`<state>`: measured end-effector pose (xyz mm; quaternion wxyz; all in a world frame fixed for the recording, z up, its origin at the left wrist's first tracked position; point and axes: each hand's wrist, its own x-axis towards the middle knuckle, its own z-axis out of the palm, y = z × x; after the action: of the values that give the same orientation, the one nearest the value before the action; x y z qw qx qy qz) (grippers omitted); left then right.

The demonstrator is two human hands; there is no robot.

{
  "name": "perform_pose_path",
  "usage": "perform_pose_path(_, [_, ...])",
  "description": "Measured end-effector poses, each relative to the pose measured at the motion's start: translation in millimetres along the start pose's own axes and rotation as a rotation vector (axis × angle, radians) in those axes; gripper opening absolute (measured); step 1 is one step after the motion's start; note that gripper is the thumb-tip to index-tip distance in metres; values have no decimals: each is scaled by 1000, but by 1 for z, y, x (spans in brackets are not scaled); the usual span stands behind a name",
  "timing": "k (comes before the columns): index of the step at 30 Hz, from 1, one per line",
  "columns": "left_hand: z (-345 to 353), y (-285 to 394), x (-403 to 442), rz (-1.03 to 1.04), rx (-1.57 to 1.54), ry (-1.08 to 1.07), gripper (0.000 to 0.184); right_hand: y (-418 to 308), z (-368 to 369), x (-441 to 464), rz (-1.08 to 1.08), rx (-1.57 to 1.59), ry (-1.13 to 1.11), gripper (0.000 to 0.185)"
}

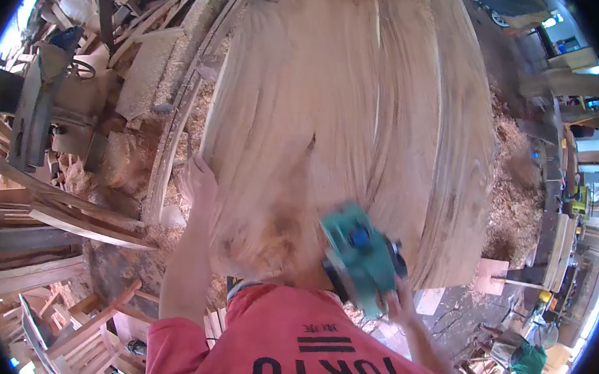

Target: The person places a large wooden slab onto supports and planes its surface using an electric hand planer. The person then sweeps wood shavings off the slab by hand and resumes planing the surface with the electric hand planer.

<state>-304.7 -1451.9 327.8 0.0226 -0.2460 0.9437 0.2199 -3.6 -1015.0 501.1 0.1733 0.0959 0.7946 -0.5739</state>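
A broad wooden slab [334,93] with wavy grain and several dark cracks lies in front of me. My right hand [398,302] grips the rear of a teal electric planer [361,249], which sits over the slab's near edge, right of the middle. The planer is smeared by motion, and its underside is hidden. My left hand [198,181] rests at the slab's left edge with its fingers stretched out, holding no tool. Loose wood shavings [276,241] are heaped on the slab close to my body, left of the planer.
More shavings [511,191] cover the ground right of the slab. Long boards [170,63] lie along its left side, and curved planks [84,225] jut in at the left. A wooden frame [93,337] stands at lower left. A green object [529,361] is at lower right.
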Motion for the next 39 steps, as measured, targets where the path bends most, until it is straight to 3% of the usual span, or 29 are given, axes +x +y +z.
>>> perform_pose_path(2, [4,11,10,40,-7,62,55,19,-1,-37,26,165,49,59])
perform_pose_path(7, [5,97,13,-150,0,172,52,14,5,15,47,93,20,58])
perform_pose_path(9, [11,105,14,-139,-12,207,54,-5,19,66,109,7,77,55])
perform_pose_path(11, [14,107,15,-116,0,223,56,-69,23,140,132,-117,29,51])
perform_pose_path(15, [8,114,15,-92,-2,199,57,-128,44,282,-17,14,93,42])
perform_pose_path(20, [8,118,18,-115,44,169,56,-196,54,471,-171,9,109,64])
perform_pose_path(21, [9,117,19,-125,61,156,56,-218,53,495,-142,68,73,49])
perform_pose_path(25, [10,122,19,-158,149,163,55,-239,48,577,-191,169,-3,50])
perform_pose_path(29, [8,125,17,-167,158,156,56,-219,33,540,-103,162,4,49])
perform_pose_path(32, [8,121,15,-147,146,138,58,-181,15,449,-52,151,33,51])
perform_pose_path(35, [12,119,18,-145,118,155,59,-138,-3,307,60,175,121,44])
perform_pose_path(37, [13,114,18,-118,131,171,60,-64,-18,211,116,140,119,37])
perform_pose_path(39, [12,116,17,-144,88,149,62,-28,-39,94,203,338,4,33])
